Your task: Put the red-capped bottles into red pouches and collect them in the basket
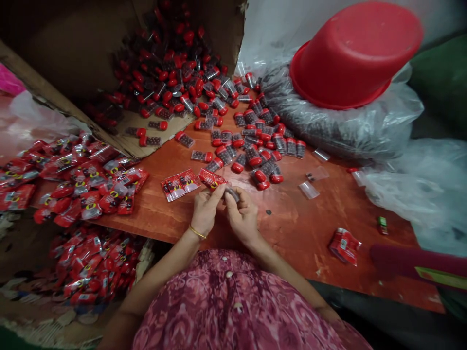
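Patterned top (226,311): yours, pink and purple with pale buttons, just below your wrists.
Dark-filled tube (232,195): in your right hand, between your two sets of fingertips, near the table's front edge.
Right hand (243,216): your thumb and fingers are bent in around the tube, with little gap left.
Left hand (204,212): your fingers are curled in, the thumb reaching toward the tube; you cannot tell from this view whether they pinch anything. Yellow bangle (197,233) at the wrist.
Red packet (211,178): just beyond your left fingertips.
Flat packets (180,184): overlapping on the table, left of that one.
Red-capped tubes (251,155): strewn ahead of your hands, back to the open carton (40,87), which holds a heap more.
Filled packets (83,189): piled at your left, with more below the table edge.
Red tub (357,53): upside down on a bulging plastic bag (328,131), far right.
Crumpled packet (345,246): alone on the red-brown table (292,248), right of you.
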Demonstrator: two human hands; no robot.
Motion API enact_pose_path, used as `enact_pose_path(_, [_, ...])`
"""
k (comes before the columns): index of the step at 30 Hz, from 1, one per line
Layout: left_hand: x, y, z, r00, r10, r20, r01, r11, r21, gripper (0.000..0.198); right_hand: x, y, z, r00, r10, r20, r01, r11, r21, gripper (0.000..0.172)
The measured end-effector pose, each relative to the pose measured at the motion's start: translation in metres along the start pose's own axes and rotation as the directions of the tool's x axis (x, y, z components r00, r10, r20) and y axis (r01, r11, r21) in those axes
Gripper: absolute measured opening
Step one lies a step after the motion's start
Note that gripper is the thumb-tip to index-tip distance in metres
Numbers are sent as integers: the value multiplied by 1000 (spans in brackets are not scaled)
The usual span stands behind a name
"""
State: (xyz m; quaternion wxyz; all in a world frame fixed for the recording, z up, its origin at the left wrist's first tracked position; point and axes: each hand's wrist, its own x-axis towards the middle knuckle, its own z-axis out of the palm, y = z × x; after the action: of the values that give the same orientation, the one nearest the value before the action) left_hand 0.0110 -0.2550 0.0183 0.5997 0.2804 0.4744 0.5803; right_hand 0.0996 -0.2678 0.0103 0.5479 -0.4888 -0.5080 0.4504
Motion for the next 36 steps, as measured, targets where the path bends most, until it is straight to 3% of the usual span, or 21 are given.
enact_pose_path(4, [3,11,2,999,-36,1,36,995,-93,26,0,3,-7,985,-94,147,107,991,-83,16])
enact_pose_path(9, [6,13,9,996,-89,0,89,995,-53,16,-3,4,-6,986,-133,98,147,978,-150,15])
enact_pose_path(12, [6,10,9,995,-77,65,78,997,-15,14,-2,4,-3,998,-43,42,45,998,-46,20])
enact_pose_path(15, [6,9,5,991,-84,106,77,995,66,18,2,4,-3,987,143,75,-151,981,119,27])
enact_pose_path(17, [7,12,2,991,-61,122,52,995,81,21,4,4,-6,975,206,85,-218,959,178,31])
enact_pose_path(20, [10,17,0,993,-4,120,2,1000,20,25,4,3,-11,978,186,96,-203,955,216,35])
enact_pose_path(23, [11,19,2,996,-10,93,8,1000,26,24,1,3,-14,967,173,188,-217,944,249,33])
enact_pose_path(27, [6,13,6,981,-135,143,123,989,84,32,-1,3,-14,966,204,157,-238,941,242,33])
enact_pose_path(30, [2,5,6,959,-212,187,208,977,38,37,5,6,-14,967,222,125,-245,946,212,35])
enact_pose_path(33, [0,2,1,946,-272,178,284,958,-47,37,11,14,-15,981,165,99,-175,979,101,39])
enact_pose_path(36, [-5,8,-7,940,-305,154,317,947,-58,34,13,20,-16,995,-42,89,54,988,-142,42])
